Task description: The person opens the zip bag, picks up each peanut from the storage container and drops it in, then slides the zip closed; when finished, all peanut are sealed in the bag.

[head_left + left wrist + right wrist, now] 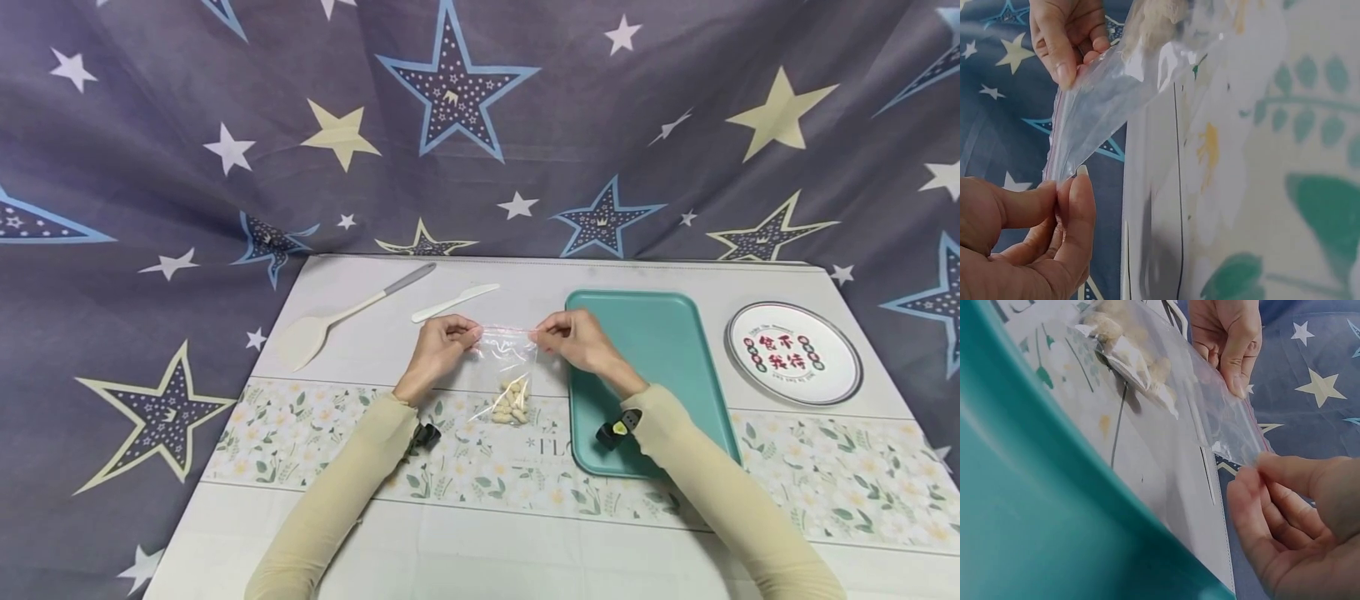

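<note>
A clear zip bag (506, 362) hangs between the two hands, its red-edged top stretched straight across. Several pale, peanut-like pieces (512, 403) lie at its bottom. My left hand (442, 346) pinches the bag's top left corner between thumb and fingers. At the opposite corner my right hand (581, 340) pinches the same edge. In the left wrist view, thumb and forefinger of the left hand (1035, 231) meet on the zip strip. The right wrist view has the right hand (1297, 515) gripping its corner the same way. Whether the zip is sealed cannot be told.
A teal tray (637, 304) lies under the right forearm. Farther right is a white plate (795, 387) with red characters. Behind the left hand lie a white plastic knife (455, 302) and a pale, grey-handled spoon (307, 340). A star-patterned cloth (465, 200) hangs behind the table.
</note>
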{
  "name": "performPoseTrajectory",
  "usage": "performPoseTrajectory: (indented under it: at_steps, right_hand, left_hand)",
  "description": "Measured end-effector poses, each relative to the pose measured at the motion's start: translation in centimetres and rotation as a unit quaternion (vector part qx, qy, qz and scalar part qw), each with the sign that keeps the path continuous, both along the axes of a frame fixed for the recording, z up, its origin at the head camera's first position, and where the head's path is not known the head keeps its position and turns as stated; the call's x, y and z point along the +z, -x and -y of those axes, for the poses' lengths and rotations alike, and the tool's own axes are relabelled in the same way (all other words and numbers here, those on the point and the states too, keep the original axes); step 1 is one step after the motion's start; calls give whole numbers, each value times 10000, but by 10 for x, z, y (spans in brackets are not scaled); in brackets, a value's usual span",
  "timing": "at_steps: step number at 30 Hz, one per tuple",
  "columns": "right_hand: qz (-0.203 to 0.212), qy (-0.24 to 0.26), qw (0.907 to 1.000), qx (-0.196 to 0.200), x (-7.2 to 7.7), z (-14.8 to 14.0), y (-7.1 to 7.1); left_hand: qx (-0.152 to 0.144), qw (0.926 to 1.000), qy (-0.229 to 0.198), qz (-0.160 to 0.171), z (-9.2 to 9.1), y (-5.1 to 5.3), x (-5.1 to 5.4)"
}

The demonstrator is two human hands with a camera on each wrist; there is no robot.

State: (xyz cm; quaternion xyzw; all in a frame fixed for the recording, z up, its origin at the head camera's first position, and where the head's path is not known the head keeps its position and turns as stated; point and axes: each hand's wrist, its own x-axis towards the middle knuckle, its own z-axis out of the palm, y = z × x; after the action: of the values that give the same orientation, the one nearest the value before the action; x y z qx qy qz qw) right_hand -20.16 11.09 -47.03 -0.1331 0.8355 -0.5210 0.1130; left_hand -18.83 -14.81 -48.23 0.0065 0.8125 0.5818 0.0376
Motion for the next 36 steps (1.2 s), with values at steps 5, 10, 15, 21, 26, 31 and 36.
performPoseTrajectory:
  at_steps: [5, 10, 15, 21, 26, 31, 36]
  right_hand:
    - [75, 10, 9999, -143, 0, 3, 5]
    - [171, -18, 9996, -209, -4, 4, 10]
    - [8, -337, 9992, -204, -8, 4, 15]
    - [-97, -552, 9981, -251, -13, 5, 20]
    - [-226, -604, 9974, -313, -14, 2, 21]
    - [-496, -559, 9968, -278, -7, -6, 17]
    - [-1130, -739, 9907, -177, 2, -20, 10]
  left_hand:
    - [-31, 9999, -22, 164, 0, 4, -1]
    - [-83, 9994, 163, 279, -2, 7, -1]
    - [-18, 9981, 544, 275, -5, 10, -2]
    - [-33, 9935, 1084, 343, -8, 15, -4]
    - [-73, 9926, 1125, 443, -8, 17, -4]
    - [-172, 9947, 974, 265, -3, 18, -3]
    - [-638, 9919, 1007, -448, 5, 14, 2]
